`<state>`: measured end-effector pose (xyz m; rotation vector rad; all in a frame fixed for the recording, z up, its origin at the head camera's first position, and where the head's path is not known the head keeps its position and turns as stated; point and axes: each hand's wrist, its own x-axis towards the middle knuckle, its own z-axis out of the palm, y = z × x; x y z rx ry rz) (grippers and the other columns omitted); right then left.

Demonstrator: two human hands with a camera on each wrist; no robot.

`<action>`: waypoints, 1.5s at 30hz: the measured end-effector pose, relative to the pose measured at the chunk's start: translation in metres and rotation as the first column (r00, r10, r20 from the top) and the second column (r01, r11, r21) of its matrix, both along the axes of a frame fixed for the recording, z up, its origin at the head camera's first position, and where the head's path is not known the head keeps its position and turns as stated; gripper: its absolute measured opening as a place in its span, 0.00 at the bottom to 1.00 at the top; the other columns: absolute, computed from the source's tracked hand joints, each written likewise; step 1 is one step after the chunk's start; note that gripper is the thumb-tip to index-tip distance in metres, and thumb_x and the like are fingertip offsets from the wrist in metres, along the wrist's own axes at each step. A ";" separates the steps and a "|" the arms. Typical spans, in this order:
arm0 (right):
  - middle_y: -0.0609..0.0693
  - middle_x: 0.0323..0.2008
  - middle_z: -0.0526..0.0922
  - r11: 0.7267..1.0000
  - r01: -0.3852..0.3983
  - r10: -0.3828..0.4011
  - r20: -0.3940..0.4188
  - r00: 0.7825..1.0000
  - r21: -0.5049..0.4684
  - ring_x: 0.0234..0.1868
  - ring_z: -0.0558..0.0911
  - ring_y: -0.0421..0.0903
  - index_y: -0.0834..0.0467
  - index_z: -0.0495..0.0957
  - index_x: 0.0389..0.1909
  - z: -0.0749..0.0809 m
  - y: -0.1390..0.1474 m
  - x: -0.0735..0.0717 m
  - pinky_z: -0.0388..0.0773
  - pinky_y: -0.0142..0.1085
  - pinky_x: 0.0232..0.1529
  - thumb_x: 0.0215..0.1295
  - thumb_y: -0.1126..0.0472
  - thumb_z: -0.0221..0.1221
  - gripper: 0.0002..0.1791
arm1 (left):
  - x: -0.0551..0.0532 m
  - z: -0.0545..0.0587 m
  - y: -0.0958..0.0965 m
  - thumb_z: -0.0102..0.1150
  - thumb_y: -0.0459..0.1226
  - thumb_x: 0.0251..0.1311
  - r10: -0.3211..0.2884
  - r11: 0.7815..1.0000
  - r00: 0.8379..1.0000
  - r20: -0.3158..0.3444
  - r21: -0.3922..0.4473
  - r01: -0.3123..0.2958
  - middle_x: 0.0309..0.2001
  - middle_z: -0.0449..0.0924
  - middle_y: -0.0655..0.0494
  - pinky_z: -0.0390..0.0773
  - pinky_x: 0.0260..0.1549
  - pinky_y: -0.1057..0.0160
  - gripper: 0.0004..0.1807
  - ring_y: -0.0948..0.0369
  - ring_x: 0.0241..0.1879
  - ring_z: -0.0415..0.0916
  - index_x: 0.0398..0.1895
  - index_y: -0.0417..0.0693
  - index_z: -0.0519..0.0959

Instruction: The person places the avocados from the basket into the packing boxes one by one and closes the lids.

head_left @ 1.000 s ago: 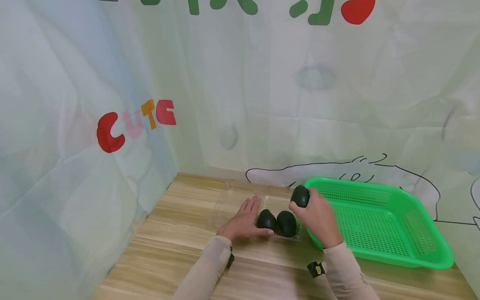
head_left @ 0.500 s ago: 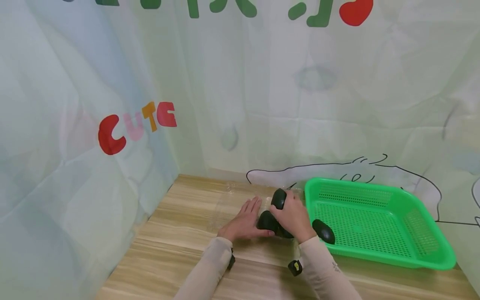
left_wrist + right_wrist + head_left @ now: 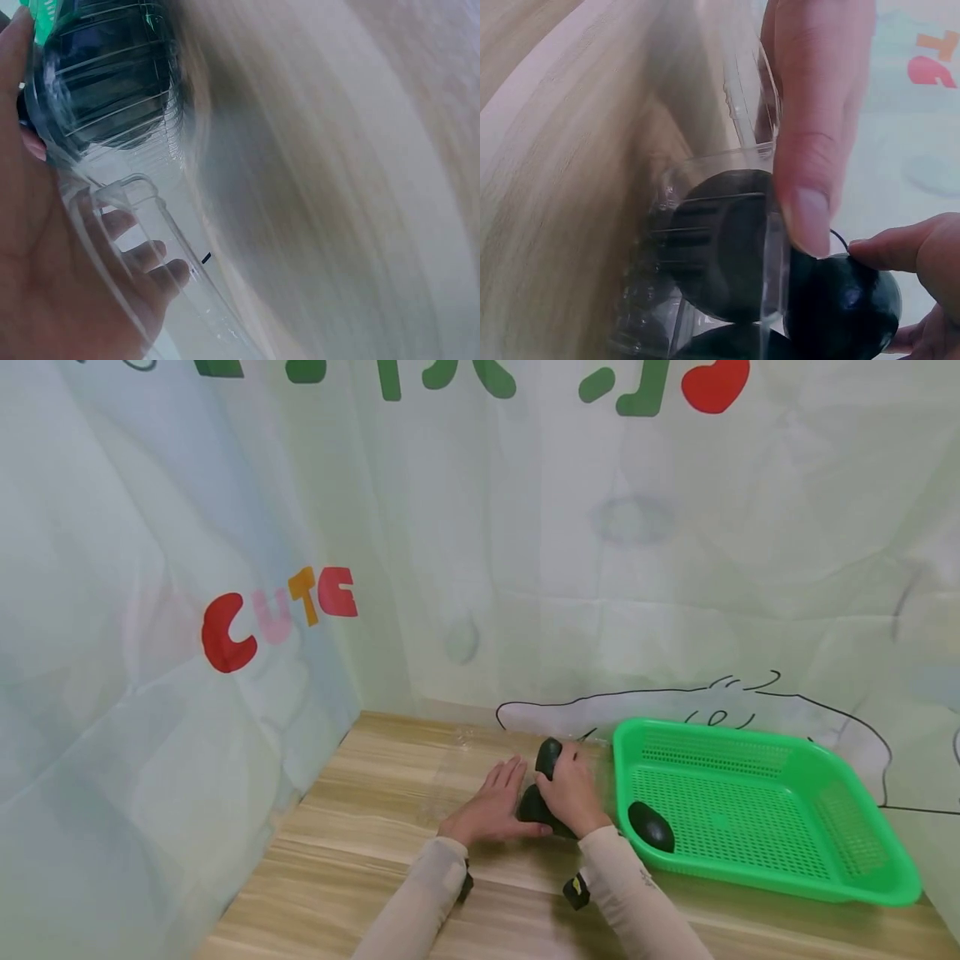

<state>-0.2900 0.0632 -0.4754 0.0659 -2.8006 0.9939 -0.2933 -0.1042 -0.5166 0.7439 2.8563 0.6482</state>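
Dark green avocados sit in a clear plastic clamshell box (image 3: 705,157) on the table, one avocado (image 3: 534,806) showing between the hands. My left hand (image 3: 489,806) lies flat at the box's left side, fingers extended, thumb along its near rim. My right hand (image 3: 576,792) grips another avocado (image 3: 549,758) at the back of the box. In the right wrist view this held avocado (image 3: 844,311) is pinched between thumb and fingers, close beside the avocado (image 3: 724,247) seen through the box wall. My right hand partly hides the box's contents in the head view.
A green perforated plastic basket (image 3: 765,877) stands right of the box, with one avocado (image 3: 651,827) in its near left corner. The box's clear lid (image 3: 450,777) lies folded out to the left. A printed cloth (image 3: 555,610) hangs behind the wooden table (image 3: 330,860).
My right hand has carried its avocado left from the basket's edge to the box. The avocado in the basket has come into view. My left hand stays nearly still.
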 end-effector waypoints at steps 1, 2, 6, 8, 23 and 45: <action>0.73 0.57 0.72 1.000 -0.001 0.001 -0.006 1.000 0.001 0.53 0.79 0.68 0.71 0.62 0.66 0.000 -0.001 -0.001 0.78 0.60 0.55 0.67 0.58 0.65 0.35 | 0.000 0.001 0.000 0.61 0.71 0.54 0.000 1.000 1.000 0.003 -0.001 0.000 0.83 0.38 0.45 0.51 0.77 0.48 0.67 0.45 0.81 0.38 0.82 0.41 0.42; 0.73 0.57 0.72 1.000 0.000 0.001 -0.010 1.000 0.006 0.52 0.79 0.68 0.72 0.62 0.65 0.000 -0.001 -0.001 0.78 0.60 0.55 0.67 0.58 0.65 0.34 | 0.000 0.002 0.000 0.61 0.71 0.54 -0.001 1.000 1.000 0.003 -0.003 0.001 0.83 0.38 0.45 0.50 0.77 0.48 0.67 0.45 0.81 0.38 0.82 0.41 0.42; 0.74 0.56 0.71 1.000 0.004 -0.004 -0.017 1.000 0.024 0.51 0.79 0.68 0.73 0.62 0.64 0.000 -0.003 -0.002 0.78 0.60 0.55 0.68 0.57 0.64 0.34 | 0.000 0.004 0.000 0.61 0.71 0.55 -0.007 1.000 1.000 0.001 -0.013 0.007 0.83 0.37 0.45 0.49 0.77 0.49 0.67 0.46 0.81 0.37 0.82 0.41 0.42; 0.74 0.55 0.71 0.999 0.011 -0.010 -0.023 1.000 0.033 0.51 0.79 0.68 0.74 0.62 0.64 -0.001 -0.003 -0.003 0.78 0.60 0.55 0.68 0.58 0.64 0.34 | 0.000 0.005 0.000 0.61 0.71 0.55 -0.007 1.000 1.000 -0.001 -0.017 0.007 0.83 0.38 0.44 0.49 0.77 0.49 0.67 0.46 0.81 0.37 0.82 0.41 0.42; 0.72 0.50 0.75 0.982 0.037 -0.025 -0.065 0.998 0.183 0.39 0.83 0.67 0.74 0.65 0.60 -0.018 -0.009 -0.012 0.82 0.58 0.43 0.67 0.56 0.66 0.33 | -0.001 0.003 0.000 0.62 0.71 0.54 0.000 1.000 1.000 -0.013 -0.019 0.000 0.83 0.39 0.44 0.51 0.77 0.49 0.66 0.47 0.81 0.39 0.82 0.41 0.44; 0.71 0.57 0.78 0.982 -0.086 0.101 -0.083 0.991 0.170 0.56 0.80 0.67 0.74 0.70 0.64 -0.001 0.002 0.017 0.74 0.62 0.60 0.72 0.56 0.60 0.29 | -0.001 -0.003 0.000 0.61 0.70 0.55 -0.012 1.000 1.000 -0.015 -0.012 0.012 0.82 0.39 0.42 0.51 0.77 0.48 0.66 0.44 0.81 0.39 0.82 0.38 0.43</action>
